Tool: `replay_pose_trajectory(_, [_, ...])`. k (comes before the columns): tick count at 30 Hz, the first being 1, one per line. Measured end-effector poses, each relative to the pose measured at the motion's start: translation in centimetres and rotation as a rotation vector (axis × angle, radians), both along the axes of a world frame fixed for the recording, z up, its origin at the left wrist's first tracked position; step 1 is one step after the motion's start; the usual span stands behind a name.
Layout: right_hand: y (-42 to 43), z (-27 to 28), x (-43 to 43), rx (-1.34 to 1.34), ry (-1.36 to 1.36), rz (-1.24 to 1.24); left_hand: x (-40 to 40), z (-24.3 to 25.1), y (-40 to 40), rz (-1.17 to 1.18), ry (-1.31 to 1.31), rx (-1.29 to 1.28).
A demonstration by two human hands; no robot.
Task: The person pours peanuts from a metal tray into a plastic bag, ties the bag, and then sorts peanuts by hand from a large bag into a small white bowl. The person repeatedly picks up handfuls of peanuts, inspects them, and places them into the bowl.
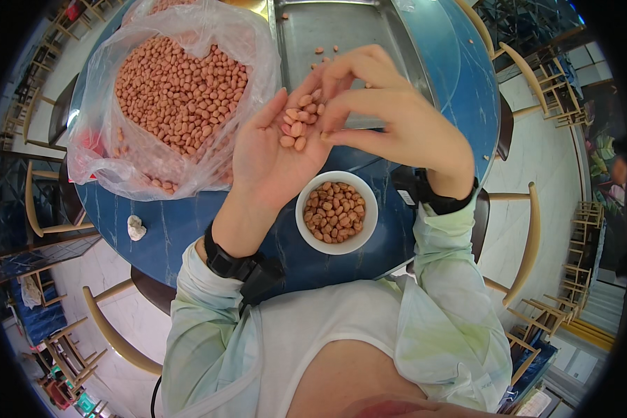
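Palm up, my left hand [279,151] holds several shelled peanuts [299,124] on its palm and fingers. My right hand [392,107] is beside it, fingers curled over the left fingertips; whether a peanut is between them cannot be told. Below both hands, a white bowl [372,214] of darker brown peanuts [335,211] stands on the blue round table [167,222]. A clear plastic bag [102,78], open and full of pinkish peanuts [183,99], lies left of my left hand. Behind my hands is a metal tray [339,23] with a few loose peanuts [319,50].
A crumpled whitish lump [136,228] lies near the table's left edge. Wooden chairs [527,240] with curved backs stand around the table. A few small bits lie on the right side of the tabletop. More chairs and tables stand farther off.
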State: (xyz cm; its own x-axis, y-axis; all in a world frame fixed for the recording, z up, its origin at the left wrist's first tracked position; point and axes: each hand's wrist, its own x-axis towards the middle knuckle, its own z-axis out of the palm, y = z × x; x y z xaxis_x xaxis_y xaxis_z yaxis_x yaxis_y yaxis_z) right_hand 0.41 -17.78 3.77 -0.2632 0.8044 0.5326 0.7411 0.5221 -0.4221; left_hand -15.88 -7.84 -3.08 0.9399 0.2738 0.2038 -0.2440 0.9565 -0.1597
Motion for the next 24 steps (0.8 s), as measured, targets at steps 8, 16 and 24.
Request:
replay_pose_trajectory(8, [-3.9, 1.8, -1.6, -0.454, -0.126, 0.206, 0.3, 0.2, 0.3, 0.103, 0.103, -0.009])
replay_pose_trajectory(16, [-0.1, -0.7, -1.7, -0.016, 0.106, -0.134, -0.1, -1.1, 0.4, -0.016, 0.044, 0.027])
replay_pose_trajectory(24, [1.1, -1.7, -0.1, -0.166, 0.114, -0.079, 0.6, -1.8, 0.1, -0.004, -0.079, 0.106])
